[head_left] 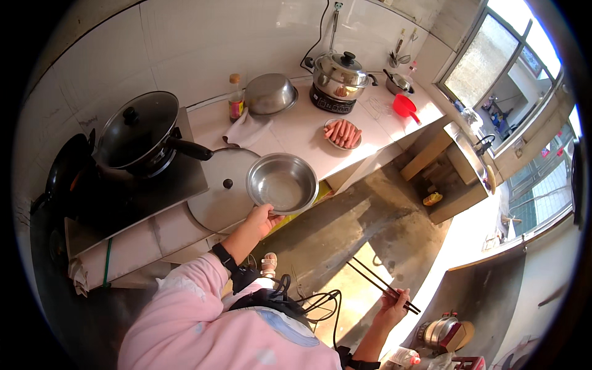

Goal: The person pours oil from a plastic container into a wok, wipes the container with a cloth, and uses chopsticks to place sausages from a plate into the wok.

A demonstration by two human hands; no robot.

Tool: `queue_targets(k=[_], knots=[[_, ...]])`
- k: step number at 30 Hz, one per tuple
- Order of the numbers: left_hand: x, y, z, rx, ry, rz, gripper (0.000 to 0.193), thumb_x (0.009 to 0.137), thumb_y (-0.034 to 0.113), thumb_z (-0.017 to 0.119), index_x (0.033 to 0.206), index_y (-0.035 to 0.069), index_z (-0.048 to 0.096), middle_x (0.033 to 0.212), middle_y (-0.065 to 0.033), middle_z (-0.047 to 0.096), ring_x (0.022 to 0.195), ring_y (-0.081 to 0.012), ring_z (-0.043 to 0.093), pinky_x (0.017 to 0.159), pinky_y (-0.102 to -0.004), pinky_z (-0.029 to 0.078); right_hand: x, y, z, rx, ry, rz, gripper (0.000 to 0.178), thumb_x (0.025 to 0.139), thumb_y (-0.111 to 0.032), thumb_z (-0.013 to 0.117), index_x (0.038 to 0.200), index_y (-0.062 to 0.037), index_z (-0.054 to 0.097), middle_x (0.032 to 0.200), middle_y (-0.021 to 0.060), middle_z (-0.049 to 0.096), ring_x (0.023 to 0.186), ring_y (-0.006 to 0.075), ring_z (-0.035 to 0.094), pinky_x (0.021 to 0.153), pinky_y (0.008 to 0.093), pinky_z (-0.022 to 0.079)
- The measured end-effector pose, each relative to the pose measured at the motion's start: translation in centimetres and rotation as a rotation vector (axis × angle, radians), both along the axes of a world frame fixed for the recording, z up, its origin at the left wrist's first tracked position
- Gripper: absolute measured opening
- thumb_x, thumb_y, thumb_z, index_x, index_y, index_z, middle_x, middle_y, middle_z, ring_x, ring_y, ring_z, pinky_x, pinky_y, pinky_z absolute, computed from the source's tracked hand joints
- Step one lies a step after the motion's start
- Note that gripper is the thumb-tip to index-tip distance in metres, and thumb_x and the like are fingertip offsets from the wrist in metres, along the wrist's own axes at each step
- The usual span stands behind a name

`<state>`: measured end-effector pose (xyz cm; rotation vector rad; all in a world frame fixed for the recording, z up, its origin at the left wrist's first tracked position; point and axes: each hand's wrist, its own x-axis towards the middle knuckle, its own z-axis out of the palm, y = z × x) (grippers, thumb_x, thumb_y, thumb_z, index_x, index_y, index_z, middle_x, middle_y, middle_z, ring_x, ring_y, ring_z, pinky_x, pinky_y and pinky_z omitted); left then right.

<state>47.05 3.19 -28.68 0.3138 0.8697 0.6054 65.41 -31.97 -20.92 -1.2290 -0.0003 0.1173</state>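
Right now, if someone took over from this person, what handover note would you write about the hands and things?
Left hand: grips the near rim of the empty steel bowl, which sits at the counter edge, beside the flat glass lid.
Right hand: holds a pair of dark chopsticks out over the floor, away from the counter.
Plate of sausages sits further back on the counter, untouched; the lidded wok is on the stove.
Done: bowl and chopsticks in hand. Left: bowl has nothing in it yet.

A home kitchen; tiled counter (296, 132), lidded wok (139, 132) on stove (132, 197), pressure cooker (339, 74)
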Motion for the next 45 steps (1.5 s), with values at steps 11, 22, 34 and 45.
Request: queue_targets(k=[11, 22, 34, 45], knots=[[17.5, 10.5, -6.2, -0.110, 0.020, 0.225, 0.019, 0.087, 0.007, 0.044, 0.105, 0.000, 0.048, 0.100, -0.0173, 0.056, 0.091, -0.0288, 0.059, 0.074, -0.0368, 0.053, 11.8, 2.0, 1.7, -0.172, 0.020, -0.259, 0.027, 0.091, -0.033, 0.054, 0.081, -0.0081, 0.054, 0.067, 0.0026, 0.059, 0.054, 0.0097, 0.057, 0.043, 0.0188, 0.045], [18.8, 10.7, -2.4, 0.058, 0.230, 0.025, 0.023, 0.090, 0.021, 0.049, 0.105, 0.004, 0.050, 0.099, -0.0103, 0.059, 0.085, -0.0197, 0.058, 0.076, -0.0318, 0.047, 27.9, 15.9, -0.2, -0.363, -0.111, 0.243, 0.021, 0.094, -0.026, 0.047, 0.091, -0.0060, 0.054, 0.067, 0.0051, 0.060, 0.045, 0.0095, 0.050, 0.041, 0.0207, 0.038], [20.6, 6.8, 2.4, 0.416, 0.506, -0.118, 0.023, 0.091, 0.016, 0.046, 0.110, 0.002, 0.050, 0.098, -0.0099, 0.060, 0.083, -0.0149, 0.060, 0.072, -0.0244, 0.046, 38.4, 47.0, -13.4, -0.404, 0.193, 1.257, 0.020, 0.084, -0.007, 0.050, 0.103, -0.0055, 0.044, 0.066, 0.0121, 0.060, 0.031, 0.0096, 0.033, 0.031, 0.0232, 0.024], [18.5, 0.4, 4.1, 0.224, 0.645, 0.181, 0.020, 0.089, 0.014, 0.049, 0.106, 0.004, 0.053, 0.095, -0.0105, 0.062, 0.083, -0.0169, 0.061, 0.074, -0.0272, 0.047, 39.5, 47.7, -12.7, -0.339, 0.253, 1.246, 0.012, 0.074, 0.001, 0.053, 0.085, -0.0042, 0.050, 0.046, -0.0018, 0.038, 0.031, 0.0081, 0.031, 0.030, 0.0236, 0.021]])
